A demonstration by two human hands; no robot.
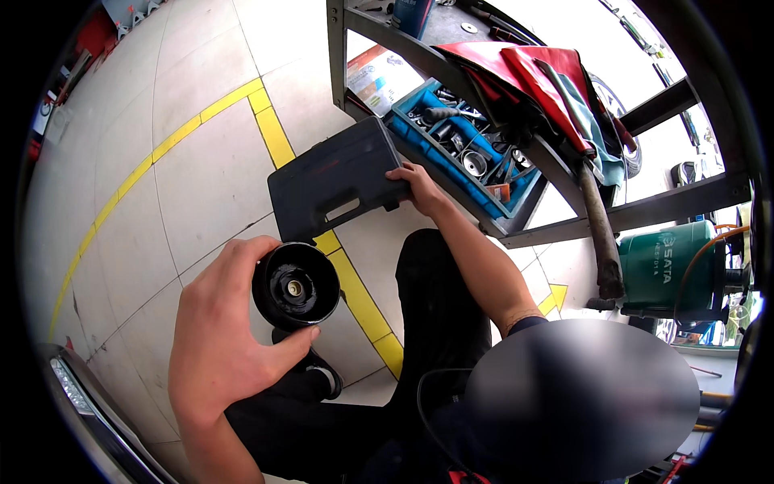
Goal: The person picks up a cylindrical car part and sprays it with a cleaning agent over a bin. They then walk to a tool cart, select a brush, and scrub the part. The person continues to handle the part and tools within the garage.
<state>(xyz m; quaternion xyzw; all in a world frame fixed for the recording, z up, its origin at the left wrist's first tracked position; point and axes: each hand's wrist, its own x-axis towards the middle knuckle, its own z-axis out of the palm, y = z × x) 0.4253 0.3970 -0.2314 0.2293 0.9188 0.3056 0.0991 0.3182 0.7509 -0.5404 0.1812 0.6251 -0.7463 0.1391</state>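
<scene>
My left hand [230, 331] grips a black, round, cup-shaped part [274, 284] between thumb and fingers. Its hollow side faces up, and a small brass-coloured hole shows at the middle of its bottom. I cannot tell exactly what kind of part it is. Farther out, my right hand [418, 187] is closed on the right edge of a black plastic tool case [322, 173], by a corner near its handle cutout. The case looks closed and is tilted, just beside a blue tool bin.
The blue bin [463, 202], full of sockets and metal tools, sits low in a grey metal rack [548, 235]. Red covers [524, 68] and a worn bar [601, 234] hang there. A green machine [669, 266] stands right. Yellow floor tape [363, 302] runs below; a vehicle edge [76, 395] shows lower left.
</scene>
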